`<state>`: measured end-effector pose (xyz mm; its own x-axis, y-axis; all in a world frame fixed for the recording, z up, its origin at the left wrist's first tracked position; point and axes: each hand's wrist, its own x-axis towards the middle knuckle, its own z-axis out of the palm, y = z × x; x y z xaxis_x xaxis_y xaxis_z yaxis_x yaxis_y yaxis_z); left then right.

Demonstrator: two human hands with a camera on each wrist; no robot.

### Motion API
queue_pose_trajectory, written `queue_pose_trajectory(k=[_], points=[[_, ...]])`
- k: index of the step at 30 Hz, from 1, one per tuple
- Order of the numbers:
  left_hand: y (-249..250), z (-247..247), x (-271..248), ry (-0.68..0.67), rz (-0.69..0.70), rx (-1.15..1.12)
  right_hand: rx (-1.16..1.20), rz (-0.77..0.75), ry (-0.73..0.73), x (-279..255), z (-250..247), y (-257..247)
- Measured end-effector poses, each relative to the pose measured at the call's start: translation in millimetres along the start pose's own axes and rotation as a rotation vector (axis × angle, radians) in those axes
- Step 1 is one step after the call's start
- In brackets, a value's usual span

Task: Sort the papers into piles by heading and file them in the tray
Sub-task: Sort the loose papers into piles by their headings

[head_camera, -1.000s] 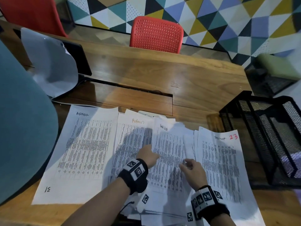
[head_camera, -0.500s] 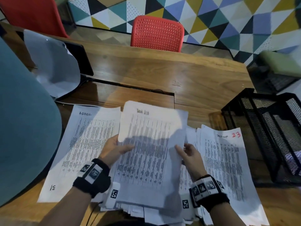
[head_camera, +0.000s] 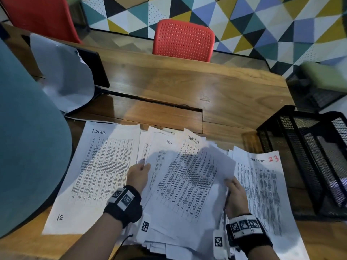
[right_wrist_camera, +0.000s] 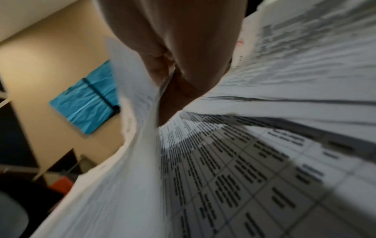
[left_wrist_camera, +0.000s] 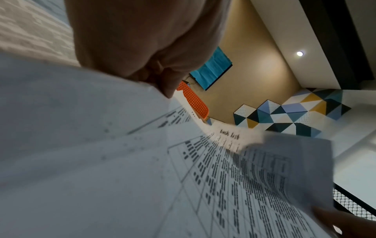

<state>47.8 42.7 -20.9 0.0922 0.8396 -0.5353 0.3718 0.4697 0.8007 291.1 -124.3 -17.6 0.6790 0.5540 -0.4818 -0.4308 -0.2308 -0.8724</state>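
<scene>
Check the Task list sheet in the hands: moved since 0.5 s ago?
Yes. The Task list sheet has shifted right, away from the ADMIN sheet and toward the sheet marked 23.

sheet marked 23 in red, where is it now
In the head view the sheet marked 23 lies flat on the desk's right side, between the right hand and the black mesh tray.

Fanned at centre, a loose stack of printed papers [head_camera: 180,184], top sheet headed "Task list" [head_camera: 193,177], lifted and tilted toward 1 o'clock, edges blurred. At 9 o'clock, flat on the wood, a sheet headed "ADMIN" [head_camera: 101,166]. At 3 o'clock, a sheet marked "23" in red [head_camera: 262,184]. Farther toward 3 o'clock, a black mesh tray [head_camera: 300,156].
</scene>
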Motion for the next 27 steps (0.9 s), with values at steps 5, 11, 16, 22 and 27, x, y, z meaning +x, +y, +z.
queue_pose_trajectory(k=[5,11,16,22,27], points=[[1.6,0.9,-3.2,-0.034,0.003,0.009,0.135,0.098,-0.054,-1.0,-1.8,-1.6],[10.5,5.8,-7.9,0.120,0.188,0.237,0.101,0.045,-0.067,1.0,5.3,0.2],[20.4,6.5,-6.2,-0.013,0.495,0.299,0.166,0.060,-0.088,-0.7,2.8,1.7],[31.1,8.1,-12.0,-0.317,0.356,0.078,0.032,0.075,0.117,1.1,3.0,1.0],[19.6,15.3,-2.8,-0.162,0.266,0.045,0.158,0.143,0.095,2.5,2.8,-2.2]])
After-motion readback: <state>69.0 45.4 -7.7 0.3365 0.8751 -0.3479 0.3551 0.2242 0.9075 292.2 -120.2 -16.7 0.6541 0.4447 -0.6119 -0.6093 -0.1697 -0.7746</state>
